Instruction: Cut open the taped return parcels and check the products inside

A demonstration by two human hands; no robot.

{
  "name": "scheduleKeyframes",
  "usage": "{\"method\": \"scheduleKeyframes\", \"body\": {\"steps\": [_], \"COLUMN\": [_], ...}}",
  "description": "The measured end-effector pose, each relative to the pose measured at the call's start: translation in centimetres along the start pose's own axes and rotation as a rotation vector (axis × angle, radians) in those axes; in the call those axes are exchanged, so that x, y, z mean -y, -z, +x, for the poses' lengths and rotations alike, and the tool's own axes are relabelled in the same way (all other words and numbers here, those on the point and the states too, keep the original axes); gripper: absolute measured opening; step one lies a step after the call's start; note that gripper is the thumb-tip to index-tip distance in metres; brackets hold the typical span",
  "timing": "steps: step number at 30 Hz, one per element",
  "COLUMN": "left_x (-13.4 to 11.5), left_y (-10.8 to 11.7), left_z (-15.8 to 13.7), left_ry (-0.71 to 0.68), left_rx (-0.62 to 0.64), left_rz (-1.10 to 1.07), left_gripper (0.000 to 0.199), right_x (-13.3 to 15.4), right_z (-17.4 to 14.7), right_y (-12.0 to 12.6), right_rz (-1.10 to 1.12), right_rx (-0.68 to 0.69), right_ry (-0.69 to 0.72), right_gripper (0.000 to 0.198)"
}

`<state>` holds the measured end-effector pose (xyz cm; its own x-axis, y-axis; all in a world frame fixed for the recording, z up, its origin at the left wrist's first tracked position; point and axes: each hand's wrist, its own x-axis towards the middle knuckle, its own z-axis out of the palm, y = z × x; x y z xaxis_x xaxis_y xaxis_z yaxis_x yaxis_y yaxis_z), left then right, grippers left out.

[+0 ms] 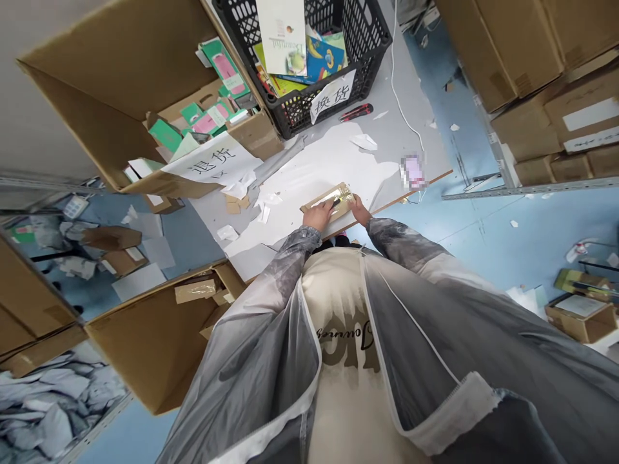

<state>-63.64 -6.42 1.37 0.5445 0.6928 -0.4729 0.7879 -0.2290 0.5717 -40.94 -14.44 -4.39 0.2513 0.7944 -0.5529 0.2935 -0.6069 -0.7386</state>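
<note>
A small flat cardboard parcel (pixel 325 196) with shiny tape lies on the white table top (pixel 309 171), close to the near edge. My left hand (pixel 318 216) presses on the parcel's near left end, fingers closed around a small dark and yellow tool (pixel 337 202) whose tip lies on the parcel. My right hand (pixel 360 210) grips the right end of the parcel. Both grey sleeves reach forward from my body.
A black crate (pixel 367 48) of books stands at the back. Left of it sits an open carton (pixel 145 96) with green and pink packs. Also on the table: a red and black knife (pixel 355 113), a phone (pixel 413 171), paper scraps. Cartons surround the table.
</note>
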Motion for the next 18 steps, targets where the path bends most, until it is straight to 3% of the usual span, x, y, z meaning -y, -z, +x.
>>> {"method": "scheduleKeyframes", "body": {"steps": [9, 13, 18], "left_x": [-1.6, -1.8, -0.9], "left_y": [1.2, 1.7, 1.3], "left_z": [0.4, 1.0, 0.2], "left_ry": [-0.002, 0.004, 0.036], "left_rx": [0.024, 0.023, 0.046], "left_rz": [-0.011, -0.048, 0.006], "left_gripper": [0.046, 0.047, 0.036], "right_x": [0.6, 1.2, 1.5], "right_z": [-0.5, -0.5, -0.6], "right_y": [0.1, -0.2, -0.3], "right_rz": [-0.022, -0.067, -0.132], "right_rx": [-0.048, -0.097, -0.151], "right_ry": [-0.051, -0.092, -0.151], "right_gripper": [0.079, 0.067, 0.069]}}
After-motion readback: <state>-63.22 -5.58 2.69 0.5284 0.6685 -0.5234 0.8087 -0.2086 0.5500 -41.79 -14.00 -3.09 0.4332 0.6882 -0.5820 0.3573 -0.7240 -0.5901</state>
